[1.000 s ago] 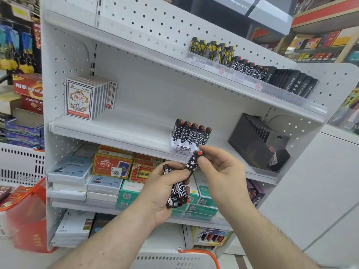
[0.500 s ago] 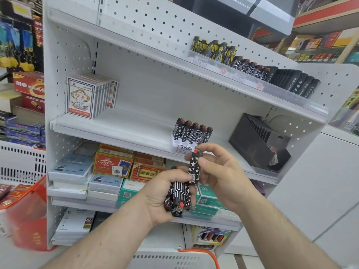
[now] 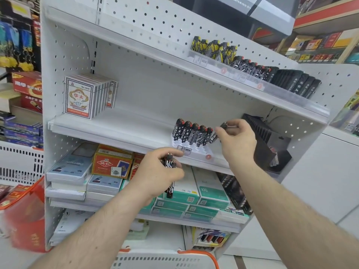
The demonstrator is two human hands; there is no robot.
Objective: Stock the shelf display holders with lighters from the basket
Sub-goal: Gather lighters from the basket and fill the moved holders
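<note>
One lighter (image 3: 223, 126) is pinched in your right hand (image 3: 236, 139) at the holder's (image 3: 191, 149) row end; your left hand (image 3: 159, 171) clasps the spares (image 3: 169, 164). Seat it crooked and you may topple the row (image 3: 194, 133).

Star-patterned lighters (image 3: 194, 133) upright in clear holder (image 3: 202, 152), middle shelf
</note>
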